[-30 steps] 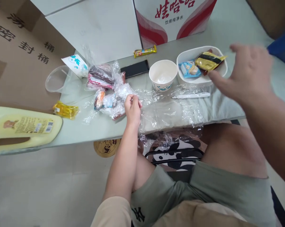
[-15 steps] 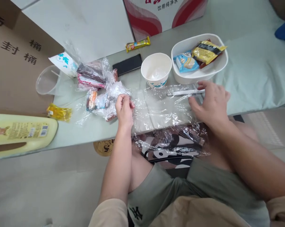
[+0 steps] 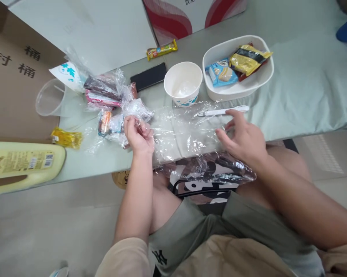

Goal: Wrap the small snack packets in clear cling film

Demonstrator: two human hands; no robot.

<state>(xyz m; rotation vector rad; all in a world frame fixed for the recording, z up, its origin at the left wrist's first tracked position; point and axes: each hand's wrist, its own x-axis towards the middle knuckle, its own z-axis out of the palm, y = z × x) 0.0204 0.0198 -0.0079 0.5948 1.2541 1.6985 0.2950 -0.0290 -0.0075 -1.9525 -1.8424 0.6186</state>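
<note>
A sheet of clear plastic film (image 3: pixel 187 142) spreads over the table edge and hangs down above my lap. Its left side reaches my left hand (image 3: pixel 139 134), whose curled fingers pinch it beside a heap of wrapped snacks (image 3: pixel 104 92). My right hand (image 3: pixel 244 138) hovers over the film's right side, thumb and fingers apart, nothing between them. Just beyond its fingertips lies a white utility knife (image 3: pixel 223 111), with part of the film around its left end. A white paper cup (image 3: pixel 183 84) stands behind the film.
At the back right, a white tub (image 3: pixel 239 94) holds snack packets. Behind the cup lie a black phone (image 3: pixel 149 77) and a yellow snack stick (image 3: pixel 161 50). Leftward are a clear plastic cup (image 3: pixel 50 98), a yellow wrapper (image 3: pixel 66 137) and a pale yellow bottle (image 3: pixel 26 161).
My right hand has drawn back toward me and left from the knife, which now shows in full. My left hand stays at the film's left side, turned a little. The view has shifted slightly.
</note>
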